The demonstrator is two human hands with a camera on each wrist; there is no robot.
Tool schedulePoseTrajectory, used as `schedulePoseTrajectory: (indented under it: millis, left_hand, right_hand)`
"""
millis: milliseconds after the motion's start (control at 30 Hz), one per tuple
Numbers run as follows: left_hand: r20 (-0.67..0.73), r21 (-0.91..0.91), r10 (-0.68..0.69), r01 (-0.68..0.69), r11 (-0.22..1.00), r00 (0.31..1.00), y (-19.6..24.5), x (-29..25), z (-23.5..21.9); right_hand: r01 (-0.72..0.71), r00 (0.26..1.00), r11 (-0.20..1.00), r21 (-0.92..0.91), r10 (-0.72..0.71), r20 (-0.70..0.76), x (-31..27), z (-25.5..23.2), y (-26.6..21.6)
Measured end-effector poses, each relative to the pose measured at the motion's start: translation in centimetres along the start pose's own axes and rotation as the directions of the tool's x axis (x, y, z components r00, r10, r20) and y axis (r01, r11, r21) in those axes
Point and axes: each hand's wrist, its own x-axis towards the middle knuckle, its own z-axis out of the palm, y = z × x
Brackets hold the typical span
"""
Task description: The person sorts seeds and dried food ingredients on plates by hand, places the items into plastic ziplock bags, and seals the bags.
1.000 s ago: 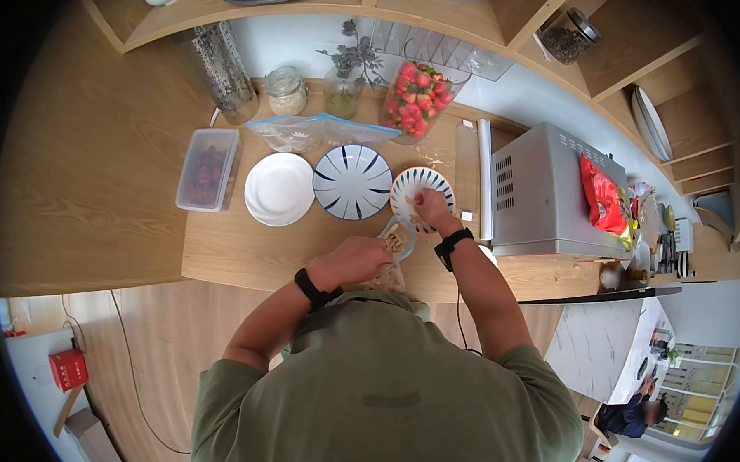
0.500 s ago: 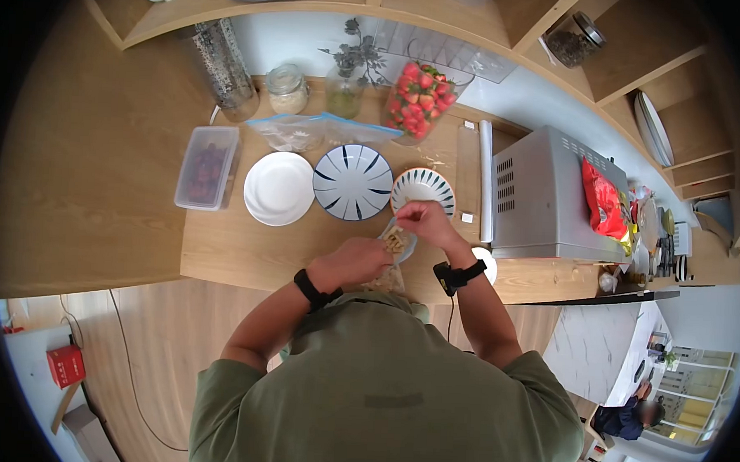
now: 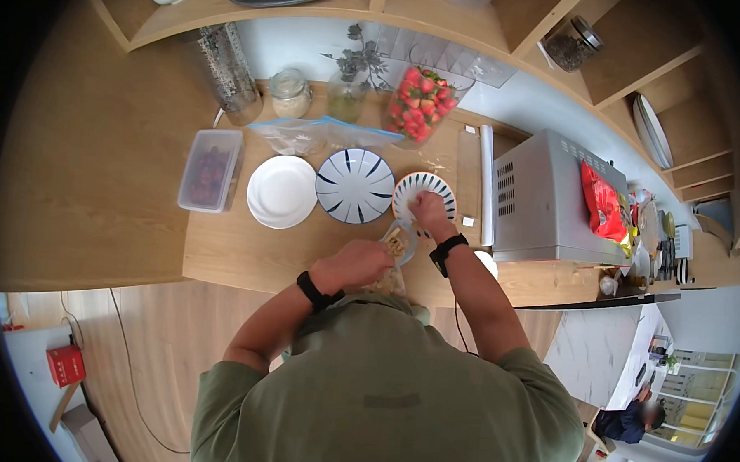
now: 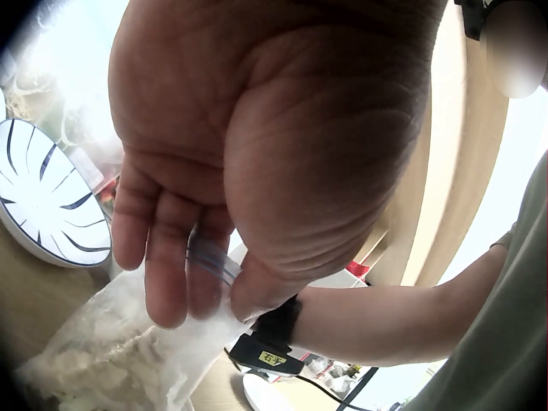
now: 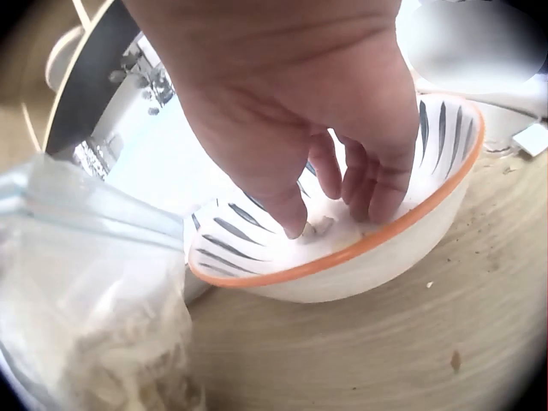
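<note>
My left hand (image 3: 354,263) pinches the zip edge of a clear plastic bag (image 4: 128,338) between thumb and fingers, as the left wrist view shows. Pale dry pieces fill the bag's lower part, and its mouth gapes toward the bowl. My right hand (image 5: 317,111) reaches down into a white bowl (image 5: 342,274) with an orange rim and dark green strokes inside. Its thumb and fingers are spread apart, tips near the bottom, around a small pale piece (image 5: 321,226). To the bowl's left sit a blue-striped plate (image 3: 355,187) and a plain white plate (image 3: 282,192).
A lidded plastic box (image 3: 211,170) of dark fruit stands at the left. Behind the plates are another zip bag (image 3: 296,135), a glass jar (image 3: 291,94) and a container of strawberries (image 3: 423,104). A grey microwave (image 3: 537,197) is on the right, shelves overhead.
My right hand went from the bowl to over the bag's mouth, then returned into the bowl. The left hand keeps holding the bag in nearly the same spot.
</note>
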Motion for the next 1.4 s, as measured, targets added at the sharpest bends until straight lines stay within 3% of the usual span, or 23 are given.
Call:
schedulePoseTrajectory:
  millis: [200,433,633,700,733,800,833,900,933,1000,1033,1100,1133,1200,1233,1300,1333,1400]
  left_hand:
    - [0.007,0.010,-0.022,0.022,1.000,1.000,0.0,-0.2,-0.1]
    - [0.047,0.021,-0.043,0.042,0.999,0.998,0.2,0.0,-0.3]
    - [0.053,0.024,-0.043,0.042,0.999,0.998,0.3,0.0,-0.3]
    - [0.045,0.032,-0.043,0.041,0.999,0.998,0.2,-0.2,-0.3]
    - [0.038,0.040,-0.038,0.037,0.999,0.999,0.2,-0.2,-0.2]
    - [0.043,0.039,-0.041,0.040,0.998,0.998,0.3,-0.1,-0.3]
    - [0.047,0.042,-0.042,0.040,0.998,0.998,0.3,-0.1,-0.4]
    - [0.031,0.035,-0.035,0.034,0.999,0.999,0.0,-0.1,-0.1]
    - [0.014,0.027,-0.030,0.030,0.999,0.999,-0.1,0.0,0.1]
    - [0.017,0.023,-0.024,0.023,0.999,1.000,0.0,0.0,0.0]
    - [0.019,0.020,-0.021,0.021,1.000,1.000,0.1,0.1,-0.1]
    - [0.023,0.023,-0.017,0.016,1.000,1.000,0.1,0.1,-0.2]
    - [0.023,0.027,-0.015,0.015,1.000,1.000,0.1,0.1,-0.2]
    - [0.026,0.026,-0.019,0.018,0.999,0.999,0.1,0.0,-0.2]
    - [0.027,0.026,-0.020,0.019,0.999,0.999,0.1,0.0,-0.3]
    - [0.041,0.023,-0.016,0.015,1.000,0.999,0.1,0.0,-0.2]
    - [0.052,0.021,-0.014,0.013,1.000,0.999,0.1,0.2,-0.2]
    - [0.030,0.014,-0.004,0.004,1.000,1.000,0.0,0.2,0.0]
  right_hand:
    - [0.126,0.991,0.991,0.053,-0.128,0.030,0.0,-0.1,-0.4]
    - [0.111,0.988,0.990,0.088,-0.119,0.098,-0.2,-0.7,-0.1]
    - [0.201,0.979,0.974,0.107,-0.202,-0.003,-0.6,-1.1,1.1]
    - [0.065,0.996,0.975,0.214,-0.051,-0.067,-0.8,-2.7,0.4]
    - [0.064,0.997,0.975,0.213,-0.051,-0.064,-1.0,-3.3,0.1]
    - [-0.011,0.996,0.798,0.602,0.062,-0.063,-1.5,-4.6,-0.6]
    - [-0.014,0.996,0.798,0.602,0.065,-0.063,-2.1,-5.1,-1.0]
    - [0.062,0.989,0.733,0.677,-0.138,0.058,-4.4,-7.5,-3.8]
    - [0.059,0.990,0.734,0.676,-0.132,0.057,-5.6,-8.5,-5.0]
    - [0.251,0.899,0.871,0.421,-0.371,0.232,-7.4,-9.9,-7.0]
    - [0.248,0.901,0.872,0.422,-0.368,0.231,-7.9,-9.9,-7.3]
    - [0.381,0.834,0.832,0.404,-0.498,0.238,-8.4,-9.8,-7.6]
    - [0.381,0.834,0.831,0.405,-0.498,0.237,-8.2,-9.3,-7.1]
    - [0.114,0.963,0.760,0.640,-0.242,0.117,-7.3,-7.6,-5.2]
    - [0.115,0.963,0.760,0.640,-0.243,0.116,-6.5,-7.1,-4.2]
    - [0.087,0.996,0.960,0.267,-0.085,-0.020,-5.2,-6.5,-2.1]
    - [0.087,0.996,0.960,0.265,-0.083,-0.026,-5.0,-5.7,-1.4]
    - [0.141,0.988,0.988,-0.056,-0.144,-0.061,-4.4,-4.0,-0.3]
